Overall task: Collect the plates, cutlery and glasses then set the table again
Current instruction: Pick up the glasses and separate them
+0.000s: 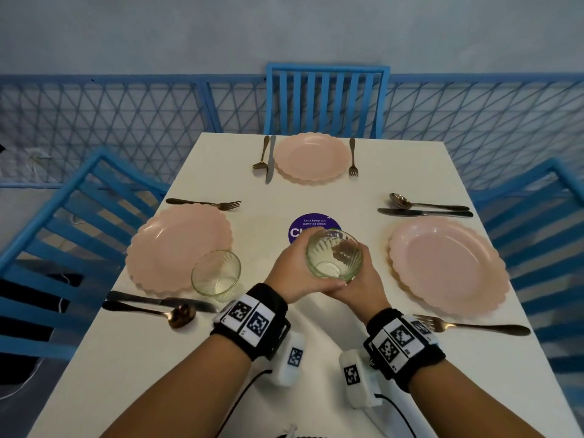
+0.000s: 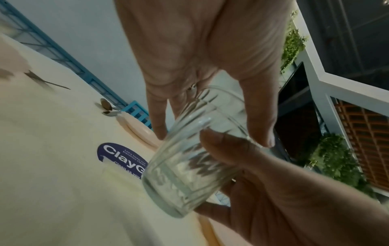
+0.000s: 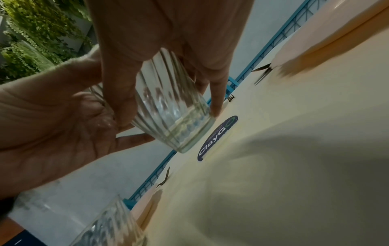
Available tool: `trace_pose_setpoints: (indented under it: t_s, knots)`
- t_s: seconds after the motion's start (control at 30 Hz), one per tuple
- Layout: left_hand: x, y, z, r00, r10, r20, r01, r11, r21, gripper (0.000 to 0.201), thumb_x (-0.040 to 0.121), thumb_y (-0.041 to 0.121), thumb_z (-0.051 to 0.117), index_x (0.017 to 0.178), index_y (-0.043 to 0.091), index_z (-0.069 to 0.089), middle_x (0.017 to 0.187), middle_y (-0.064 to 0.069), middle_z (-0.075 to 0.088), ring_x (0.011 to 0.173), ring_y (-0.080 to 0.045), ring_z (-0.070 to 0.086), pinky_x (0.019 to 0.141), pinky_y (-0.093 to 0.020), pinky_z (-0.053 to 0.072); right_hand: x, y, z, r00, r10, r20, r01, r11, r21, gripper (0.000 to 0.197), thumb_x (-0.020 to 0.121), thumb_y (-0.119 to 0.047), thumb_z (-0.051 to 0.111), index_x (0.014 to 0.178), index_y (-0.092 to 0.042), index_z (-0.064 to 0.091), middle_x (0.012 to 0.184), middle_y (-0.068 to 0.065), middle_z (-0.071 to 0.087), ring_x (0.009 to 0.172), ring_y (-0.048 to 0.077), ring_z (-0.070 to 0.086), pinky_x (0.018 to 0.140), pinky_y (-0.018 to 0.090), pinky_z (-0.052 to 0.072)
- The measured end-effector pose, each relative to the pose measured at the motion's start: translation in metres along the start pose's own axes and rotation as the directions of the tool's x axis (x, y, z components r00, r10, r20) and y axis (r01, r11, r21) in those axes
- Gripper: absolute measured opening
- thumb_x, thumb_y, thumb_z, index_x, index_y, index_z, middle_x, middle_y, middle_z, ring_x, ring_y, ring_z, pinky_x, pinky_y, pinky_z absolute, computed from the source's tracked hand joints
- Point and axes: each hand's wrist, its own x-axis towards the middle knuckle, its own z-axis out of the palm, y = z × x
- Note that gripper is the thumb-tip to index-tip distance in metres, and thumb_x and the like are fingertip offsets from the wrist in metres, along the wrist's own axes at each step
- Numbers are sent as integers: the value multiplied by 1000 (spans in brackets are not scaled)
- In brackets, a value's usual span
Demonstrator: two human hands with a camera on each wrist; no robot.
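Both hands meet at the worktop's [image 1: 202,358] centre: the left hand [image 1: 292,273] and right hand [image 1: 363,279] each wrap their grip round one ribbed glass [image 1: 333,257], held above the purple sticker [image 1: 303,224]. A second glass [image 1: 215,275] stands at eight o'clock, beside the left plate [image 1: 177,245].

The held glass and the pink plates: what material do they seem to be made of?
Held glass: clear ribbed glass, likely; fingers show through it. Both hands, left hand and right hand, hold it. Pink plates: matte, scalloped rims, perhaps plastic or melamine; hard to tell.
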Motion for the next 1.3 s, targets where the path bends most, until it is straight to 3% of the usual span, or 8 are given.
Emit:
trace_pose_setpoints:
  t_s: [0.13, 0.23, 0.4, 0.57, 0.77, 0.9, 1.03, 1.3]
  knots:
    - [20, 7, 10, 995, 8, -101, -13, 999, -42, 87, 51, 16, 90, 126, 16, 46, 108, 13, 57, 99, -3, 57, 85, -1, 41, 21, -7, -9, 999, 11, -34, -12, 999, -35, 82, 55, -15, 86, 124, -20, 41, 94, -20, 56, 97, 14, 60, 82, 24, 47]
    - [42, 20, 5, 982, 5, -186, -27, 993, -117, 86, 51, 12, 90, 125, 12, 45, 107, 11, 56, 93, 2, 57, 80, 2, 42, 39, -15, -16, 999, 15, -29, -17, 997, -70, 81, 61, -20, 85, 127, -17, 38, 101, -12, 55, 93, 12, 58, 66, 7, 41]
    - [99, 48, -33, 919, -44, -392, -49, 973, -226, 75, 61, 12, 85, 125, 13, 45, 112, 5, 55, 103, -10, 53, 92, -24, 49, 69, -13, -20, 999, -16, -42, 14, 999, -45, 83, 60, -18, 87, 127, -14, 39, 113, -7, 54, 99, 8, 53, 65, -10, 33]
    - [162, 33, -63, 807, -154, -570, 19, 972, -235, 78, 60, 15, 85, 125, 8, 43, 113, 1, 53, 109, -23, 57, 94, -47, 51, 93, -5, -20, 998, -22, -60, 23, 1000, 9, 85, 56, -14, 88, 126, -13, 39, 117, -3, 55, 107, 10, 54, 91, 16, 40]
    - [206, -22, -62, 727, -344, -595, 251, 939, -236, 83, 65, 16, 84, 131, 5, 36, 133, -8, 52, 120, -21, 52, 92, -19, 39, 115, 4, -20, 997, -40, -58, 44, 997, 69, 83, 56, -11, 88, 123, -18, 40, 119, -4, 55, 110, 8, 53, 89, 10, 39]
    - [217, -47, -55, 715, -370, -593, 327, 927, -183, 80, 64, 17, 84, 128, 5, 37, 129, -9, 54, 116, -24, 54, 87, -19, 40, 121, 12, -21, 997, -42, -61, 48, 994, 101, 83, 54, -12, 89, 119, -24, 39, 120, -5, 56, 110, 7, 54, 88, 9, 40]
    - [225, -63, -52, 730, -356, -583, 347, 929, -133, 83, 64, 17, 84, 130, 5, 36, 129, -11, 53, 117, -26, 53, 95, -26, 43, 123, 17, -21, 997, -33, -67, 41, 992, 117, 89, 47, -28, 90, 119, -26, 39, 121, -7, 57, 111, 4, 54, 91, 9, 39]
    - [227, -74, -50, 738, -383, -556, 402, 911, -93, 88, 65, 14, 83, 135, 4, 30, 139, -13, 43, 127, -26, 45, 100, -25, 38, 120, 24, -17, 998, -22, -65, 31, 989, 143, 83, 53, -10, 89, 118, -26, 39, 123, -4, 57, 114, 8, 54, 96, 17, 41]
